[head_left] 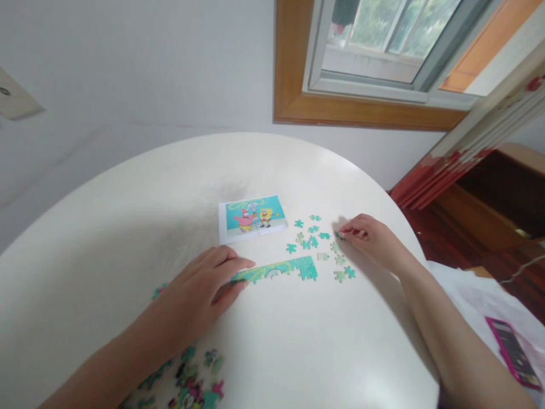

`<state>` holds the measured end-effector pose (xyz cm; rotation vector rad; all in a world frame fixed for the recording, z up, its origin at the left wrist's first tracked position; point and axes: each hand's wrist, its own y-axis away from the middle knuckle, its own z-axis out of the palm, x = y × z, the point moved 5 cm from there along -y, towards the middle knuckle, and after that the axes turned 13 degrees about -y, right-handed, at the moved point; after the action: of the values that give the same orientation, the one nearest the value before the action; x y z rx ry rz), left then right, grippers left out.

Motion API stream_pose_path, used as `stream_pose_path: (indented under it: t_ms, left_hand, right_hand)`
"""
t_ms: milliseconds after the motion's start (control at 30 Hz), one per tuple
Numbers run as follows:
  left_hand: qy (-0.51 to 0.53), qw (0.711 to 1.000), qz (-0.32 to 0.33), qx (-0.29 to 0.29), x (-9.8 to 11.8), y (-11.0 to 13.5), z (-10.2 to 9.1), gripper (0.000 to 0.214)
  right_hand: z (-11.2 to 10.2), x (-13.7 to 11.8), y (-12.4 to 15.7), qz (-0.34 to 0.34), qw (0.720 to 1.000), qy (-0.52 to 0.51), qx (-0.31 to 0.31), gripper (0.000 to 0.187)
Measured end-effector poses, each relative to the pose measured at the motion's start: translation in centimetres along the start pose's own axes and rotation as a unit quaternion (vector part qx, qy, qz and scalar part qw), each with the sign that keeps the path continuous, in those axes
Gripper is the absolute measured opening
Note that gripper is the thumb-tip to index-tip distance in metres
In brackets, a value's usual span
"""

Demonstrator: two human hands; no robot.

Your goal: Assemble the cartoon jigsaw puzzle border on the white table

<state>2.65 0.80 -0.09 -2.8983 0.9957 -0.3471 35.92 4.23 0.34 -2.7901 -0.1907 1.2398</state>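
My left hand (208, 281) rests at the left end of a joined strip of jigsaw puzzle (293, 265), its index finger along the top edge and the thumb below. The strip is teal with yellow-green lines and reaches down a little at its right end. Between the fingertips of my right hand (368, 236) is a small teal puzzle piece (339, 235), partly covered by the fingers. Loose teal and pale pieces (313, 241) lie between the strip and that hand. Above the strip lies a reference picture card (254, 218) with a pink and a yellow cartoon figure.
A pile of mixed puzzle pieces (193, 386) lies at the near edge, partly behind my left forearm; another piece (158, 291) sits left of it. The round white table (272, 159) meets a wall and window. A pink-edged phone (513, 352) rests on white cloth at right.
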Motion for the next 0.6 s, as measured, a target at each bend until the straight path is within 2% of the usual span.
stream_pose_path:
  t_ms: [167,300,433,600]
  left_hand:
    - [0.0,1.0,0.0,0.001,0.1,-0.1,-0.1,0.027]
    - [0.003,1.0,0.002,0.003,0.1,-0.2,0.0,0.027]
    - [0.004,1.0,0.003,0.008,-0.1,-0.1,0.3,0.027]
    - [0.003,1.0,0.016,0.022,0.0,0.0,0.3,0.025]
  right_hand:
    - [0.1,-0.5,0.1,-0.018,1.0,-0.012,0.006,0.019]
    - [0.9,-1.6,-0.2,-0.095,0.995,-0.016,0.002,0.022]
    - [2.3,-2.3,-0.6,-0.156,0.987,0.044,-0.011,0.027]
    - [3.8,-2.8,-1.2,-0.168,0.978,0.121,-0.021,0.029]
